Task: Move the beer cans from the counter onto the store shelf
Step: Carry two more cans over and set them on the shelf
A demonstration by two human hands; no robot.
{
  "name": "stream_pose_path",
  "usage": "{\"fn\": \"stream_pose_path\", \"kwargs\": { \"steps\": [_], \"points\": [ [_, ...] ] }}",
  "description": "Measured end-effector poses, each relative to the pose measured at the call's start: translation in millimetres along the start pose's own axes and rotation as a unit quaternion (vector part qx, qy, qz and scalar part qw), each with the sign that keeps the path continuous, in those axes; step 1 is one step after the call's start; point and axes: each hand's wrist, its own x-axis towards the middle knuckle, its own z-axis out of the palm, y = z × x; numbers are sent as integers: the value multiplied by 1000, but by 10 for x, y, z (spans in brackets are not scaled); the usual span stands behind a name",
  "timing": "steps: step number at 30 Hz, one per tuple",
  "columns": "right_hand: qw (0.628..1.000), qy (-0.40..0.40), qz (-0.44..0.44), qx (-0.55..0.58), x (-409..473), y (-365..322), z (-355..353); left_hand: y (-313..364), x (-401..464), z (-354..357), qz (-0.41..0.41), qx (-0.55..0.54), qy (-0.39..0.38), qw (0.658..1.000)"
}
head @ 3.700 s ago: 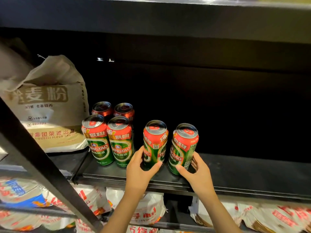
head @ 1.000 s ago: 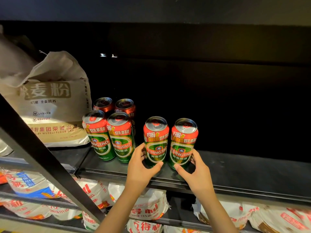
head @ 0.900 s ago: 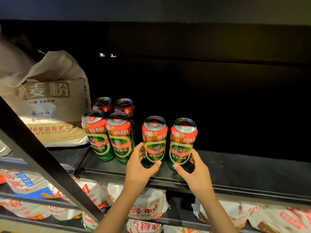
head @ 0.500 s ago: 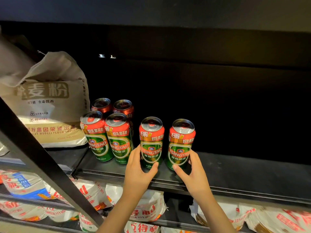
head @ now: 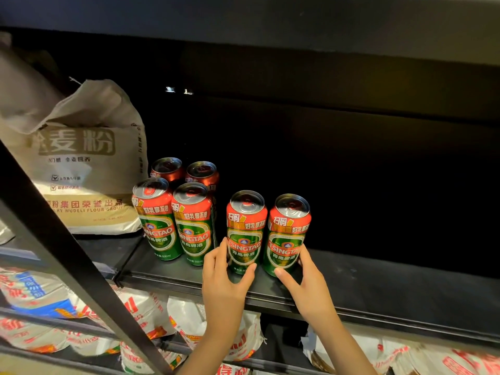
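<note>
Six beer cans stand on the shelf (head: 378, 288) now; my left hand (head: 224, 280) grips the fifth can (head: 244, 234), my right hand (head: 305, 282) grips the sixth can (head: 286, 236). Any left on the tabletop? Can't see it.

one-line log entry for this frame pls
phase: placing | left hand: grips left front can | right hand: grips right front can | both upright on shelf | four cans beside

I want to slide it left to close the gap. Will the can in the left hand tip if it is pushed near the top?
Probably, if pushed high: the can is tall and narrow and stands upright on the flat shelf. The left hand grips it near the base, which likely steadies a slide. Its glossy, round wall may be slippery.
</note>
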Motion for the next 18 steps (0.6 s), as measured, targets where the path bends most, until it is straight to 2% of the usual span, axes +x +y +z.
{"fn": "stream_pose_path", "kwargs": {
  "steps": [5, 9, 13, 18],
  "points": [
    [1000, -7, 2, 0, 23, -12, 5, 6, -7, 32, -32, -24, 28, 999],
    [1000, -3, 2, -5, 57, -34, 41, 4, 21, 51, -49, -37, 19, 998],
    [1000, 1, 6, -2, 97, -86, 76, -8, 77, 102, -82, -15, 6, 996],
    [1000, -2, 1, -13, 166, -106, 89, 77, 112, 148, -84, 34, -12, 996]
  ]
}}
